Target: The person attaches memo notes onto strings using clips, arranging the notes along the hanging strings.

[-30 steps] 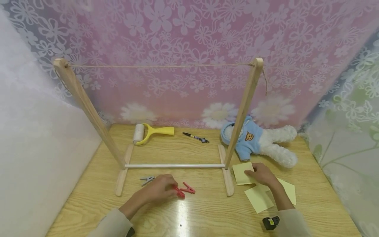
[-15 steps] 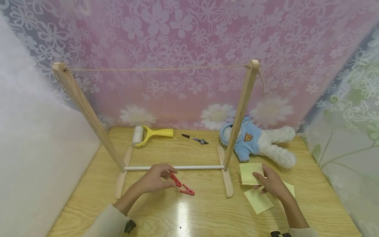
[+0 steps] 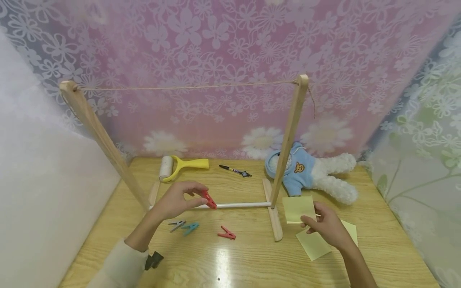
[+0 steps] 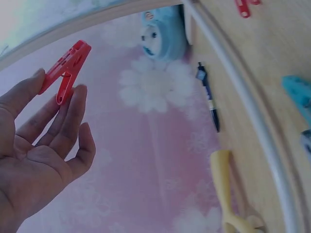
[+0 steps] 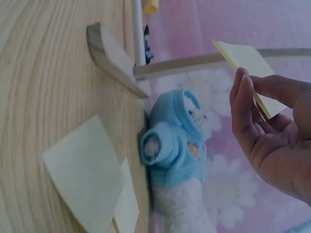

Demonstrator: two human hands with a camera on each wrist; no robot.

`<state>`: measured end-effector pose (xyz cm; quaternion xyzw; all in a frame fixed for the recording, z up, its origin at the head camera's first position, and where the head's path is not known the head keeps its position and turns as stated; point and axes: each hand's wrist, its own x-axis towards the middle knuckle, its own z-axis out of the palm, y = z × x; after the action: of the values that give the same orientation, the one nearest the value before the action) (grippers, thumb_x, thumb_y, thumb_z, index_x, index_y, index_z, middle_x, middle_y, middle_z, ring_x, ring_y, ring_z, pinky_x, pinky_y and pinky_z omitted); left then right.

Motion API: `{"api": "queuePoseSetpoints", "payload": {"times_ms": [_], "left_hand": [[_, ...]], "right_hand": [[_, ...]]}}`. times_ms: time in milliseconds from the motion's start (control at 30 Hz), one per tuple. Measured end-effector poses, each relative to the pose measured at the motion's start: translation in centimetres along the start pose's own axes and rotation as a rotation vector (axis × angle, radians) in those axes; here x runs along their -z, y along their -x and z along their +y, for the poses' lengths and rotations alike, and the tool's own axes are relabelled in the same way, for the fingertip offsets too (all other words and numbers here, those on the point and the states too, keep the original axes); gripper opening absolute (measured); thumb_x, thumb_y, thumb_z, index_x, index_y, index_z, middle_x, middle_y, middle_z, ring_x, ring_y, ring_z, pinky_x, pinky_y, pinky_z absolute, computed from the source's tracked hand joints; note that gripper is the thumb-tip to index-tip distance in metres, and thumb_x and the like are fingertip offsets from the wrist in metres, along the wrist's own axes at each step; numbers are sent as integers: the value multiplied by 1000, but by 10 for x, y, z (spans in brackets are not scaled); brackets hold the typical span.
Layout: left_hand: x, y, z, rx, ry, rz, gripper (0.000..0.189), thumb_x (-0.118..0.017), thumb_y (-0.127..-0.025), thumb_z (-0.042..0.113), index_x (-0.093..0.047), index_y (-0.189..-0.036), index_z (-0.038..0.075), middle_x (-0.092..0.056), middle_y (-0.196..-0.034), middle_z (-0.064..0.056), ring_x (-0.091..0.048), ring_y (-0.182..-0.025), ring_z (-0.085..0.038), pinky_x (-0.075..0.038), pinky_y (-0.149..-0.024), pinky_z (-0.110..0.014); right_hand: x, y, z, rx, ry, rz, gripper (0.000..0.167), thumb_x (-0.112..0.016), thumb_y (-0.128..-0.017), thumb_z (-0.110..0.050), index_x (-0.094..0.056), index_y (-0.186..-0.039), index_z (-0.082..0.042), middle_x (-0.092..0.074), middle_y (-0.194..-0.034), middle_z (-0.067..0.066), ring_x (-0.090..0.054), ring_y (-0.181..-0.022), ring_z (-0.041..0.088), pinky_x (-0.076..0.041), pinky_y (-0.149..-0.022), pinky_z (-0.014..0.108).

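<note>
Between thumb and fingers, my left hand (image 3: pixel 180 200) pinches a red clothespin (image 4: pixel 70 70) by its handle ends, raised off the table near the white rod of the wooden frame. My right hand (image 3: pixel 329 224) holds a yellow sticky note (image 3: pixel 299 209) by its edge, above the table on the right; in the right wrist view this paper (image 5: pixel 250 63) looks like a thin pad. Another red clothespin (image 3: pixel 227 233) lies on the table, with a teal clothespin (image 3: pixel 190 228) and a grey clothespin (image 3: pixel 177 225) to its left. Loose yellow notes (image 3: pixel 314 244) lie below my right hand.
A wooden frame (image 3: pixel 289 140) stands across the table with a string (image 3: pixel 187 87) tied between its post tops and a white rod (image 3: pixel 241 205) low down. Behind it lie a yellow-handled lint roller (image 3: pixel 191 164), a pen (image 3: pixel 235 171) and a plush toy in blue (image 3: pixel 304 168).
My left hand has lifted the red clothespin off the table, up and to the left, uncovering the teal one. My right hand has raised the sticky note from beside the others.
</note>
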<state>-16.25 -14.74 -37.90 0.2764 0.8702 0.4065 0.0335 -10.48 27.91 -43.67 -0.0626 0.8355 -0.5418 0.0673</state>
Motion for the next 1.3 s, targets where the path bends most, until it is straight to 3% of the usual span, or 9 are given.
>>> {"api": "queuePoseSetpoints", "payload": {"times_ms": [133,333,500,567,667,833,1067,1300], "left_hand": [[10,-4,14,-71,-10,50,29,-69,-87,26,-68,-113,14,-69,-106,2,-61,-96,-13,-51,-76,-26],[24,-14,38,-145,10,94,31,-64,-91,19,-65,-121,11,-65,-110,-2,-57,-87,-9,-52,-73,-25],[39,-23,63,-97,82,179,40,-76,-80,21,-67,-118,11,-64,-82,-3,-52,-63,-8,-45,-56,-22],[46,-27,74,-75,141,215,40,-79,-77,20,-68,-114,11,-59,-69,-4,-45,-54,-9,-38,-48,-22],[55,-34,90,-71,211,242,34,-78,-79,17,-69,-110,8,-56,-60,-5,-41,-48,-12,-36,-44,-23],[66,-46,117,-114,218,274,32,-75,-82,17,-68,-113,9,-62,-63,-5,-45,-49,-15,-36,-43,-26],[79,-63,156,-293,138,322,32,-70,-86,14,-65,-118,8,-65,-73,-5,-44,-47,-17,-32,-42,-24],[88,-83,194,-378,123,334,32,-67,-88,12,-63,-119,3,-68,-96,-8,-50,-47,-18,-28,-42,-23]], "right_hand": [[-13,-3,-10,99,2,2,34,-61,-92,-12,-53,-119,7,-64,-97,17,-67,-77,8,-57,-65,31],[-35,-15,-31,198,-48,62,25,-62,-91,-10,-62,-110,7,-69,-94,3,-68,-80,7,-56,-71,25],[-53,-27,-50,258,-74,167,12,-62,-91,-9,-66,-93,3,-64,-75,-5,-58,-60,2,-52,-63,24],[-60,-31,-58,294,-100,197,11,-62,-91,-8,-65,-89,2,-60,-68,-1,-53,-54,4,-51,-59,25],[-68,-38,-70,354,-156,203,11,-59,-93,-6,-62,-89,3,-57,-66,7,-51,-52,7,-47,-53,26],[-78,-48,-93,341,-212,242,14,-59,-93,-10,-59,-87,3,-57,-66,2,-48,-49,7,-38,-42,25],[-84,-69,-125,334,-262,290,16,-58,-94,-14,-58,-93,2,-54,-68,-1,-44,-52,12,-42,-57,25],[-85,-87,-151,427,-289,317,13,-57,-94,-10,-57,-89,2,-55,-69,5,-51,-58,14,-47,-60,24]]}}
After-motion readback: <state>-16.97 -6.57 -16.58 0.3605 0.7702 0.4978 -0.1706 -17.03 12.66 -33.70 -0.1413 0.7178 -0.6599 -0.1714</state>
